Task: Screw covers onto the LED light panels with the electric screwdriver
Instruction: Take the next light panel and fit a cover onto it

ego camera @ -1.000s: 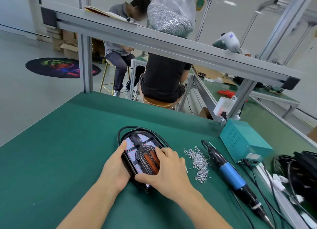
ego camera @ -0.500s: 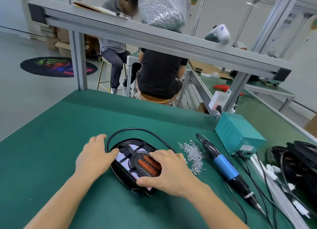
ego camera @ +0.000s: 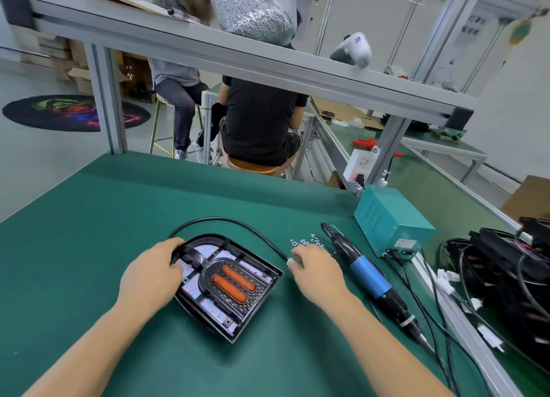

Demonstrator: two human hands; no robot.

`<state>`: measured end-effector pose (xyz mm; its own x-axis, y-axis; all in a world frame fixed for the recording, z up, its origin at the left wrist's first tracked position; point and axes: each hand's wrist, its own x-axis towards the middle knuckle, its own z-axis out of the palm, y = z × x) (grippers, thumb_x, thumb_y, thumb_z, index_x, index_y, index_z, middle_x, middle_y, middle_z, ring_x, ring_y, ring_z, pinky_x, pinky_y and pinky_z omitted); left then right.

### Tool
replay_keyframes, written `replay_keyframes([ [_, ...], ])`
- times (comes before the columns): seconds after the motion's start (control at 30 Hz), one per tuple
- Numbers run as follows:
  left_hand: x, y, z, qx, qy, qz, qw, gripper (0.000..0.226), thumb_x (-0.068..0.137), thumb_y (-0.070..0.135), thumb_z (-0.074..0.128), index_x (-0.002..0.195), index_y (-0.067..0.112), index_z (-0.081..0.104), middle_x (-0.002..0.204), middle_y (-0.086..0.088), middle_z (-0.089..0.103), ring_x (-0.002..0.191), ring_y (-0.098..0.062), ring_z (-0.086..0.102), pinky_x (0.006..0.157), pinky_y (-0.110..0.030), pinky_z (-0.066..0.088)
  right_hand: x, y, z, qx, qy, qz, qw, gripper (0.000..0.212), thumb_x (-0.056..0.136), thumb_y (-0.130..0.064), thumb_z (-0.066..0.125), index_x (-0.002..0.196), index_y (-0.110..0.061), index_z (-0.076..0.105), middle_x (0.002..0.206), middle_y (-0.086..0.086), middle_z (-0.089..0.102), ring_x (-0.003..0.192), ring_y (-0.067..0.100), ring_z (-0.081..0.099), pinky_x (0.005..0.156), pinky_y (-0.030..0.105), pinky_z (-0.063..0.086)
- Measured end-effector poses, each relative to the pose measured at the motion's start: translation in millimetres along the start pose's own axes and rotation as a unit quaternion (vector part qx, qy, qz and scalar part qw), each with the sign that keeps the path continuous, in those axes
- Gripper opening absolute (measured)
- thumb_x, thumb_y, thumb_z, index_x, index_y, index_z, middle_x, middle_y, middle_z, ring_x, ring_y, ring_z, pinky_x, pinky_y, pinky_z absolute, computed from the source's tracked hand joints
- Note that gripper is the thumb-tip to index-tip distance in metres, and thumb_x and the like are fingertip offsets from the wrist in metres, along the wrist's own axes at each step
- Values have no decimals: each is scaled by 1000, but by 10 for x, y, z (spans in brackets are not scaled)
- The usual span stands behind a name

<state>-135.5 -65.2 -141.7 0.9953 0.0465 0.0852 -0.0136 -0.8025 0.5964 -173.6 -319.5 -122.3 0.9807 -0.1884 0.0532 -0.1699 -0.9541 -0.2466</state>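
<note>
Head view: right hand (ego camera: 317, 273) has left the LED light panel (ego camera: 227, 283) and now reaches, fingers curled, into the loose screws (ego camera: 308, 243); what it pinches I cannot tell. Left hand (ego camera: 151, 273) now grips the panel's left edge on the green table (ego camera: 89, 233). Electric screwdriver (ego camera: 369, 280) lies untouched at right.

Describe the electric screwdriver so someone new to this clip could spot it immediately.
Start at the teal metal box on the right of the green bench. Just in front of it, right of the right hand and the loose screws, lies the electric screwdriver. It is the only black tool with a bright blue grip band.
</note>
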Motion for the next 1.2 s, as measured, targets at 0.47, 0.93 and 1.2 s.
replay_keyframes([
  [0.47, -135, 63, 139, -23, 41, -2, 999, 49, 88, 8, 43, 134, 25, 49, 111, -3, 56, 96, -30, 55, 78, -33, 43, 693, -406, 7, 85, -17, 6, 996, 22, 93, -13, 59, 111, -10, 71, 113, 5, 71, 106, 27, 63, 88, 30, 50],
  [0.93, -172, 131, 104, -15, 14, 1, 1000, 41, 84, 8, 49, 121, 21, 57, 107, -3, 56, 89, -31, 54, 77, -34, 43, 285, 124, -309, 211, 6, -18, 977, 31, 93, -15, 59, 122, -24, 66, 115, -6, 61, 95, 6, 53, 80, 15, 32],
  [1.2, -30, 255, -5, 62, 38, 41, 997, 36, 87, 28, 56, 123, 23, 62, 131, 0, 55, 114, -27, 50, 84, -36, 43, -334, 1058, -359, 76, 98, 120, 985, 46, 94, -23, 62, 138, -14, 52, 139, 7, 49, 124, 24, 45, 97, 32, 38],
])
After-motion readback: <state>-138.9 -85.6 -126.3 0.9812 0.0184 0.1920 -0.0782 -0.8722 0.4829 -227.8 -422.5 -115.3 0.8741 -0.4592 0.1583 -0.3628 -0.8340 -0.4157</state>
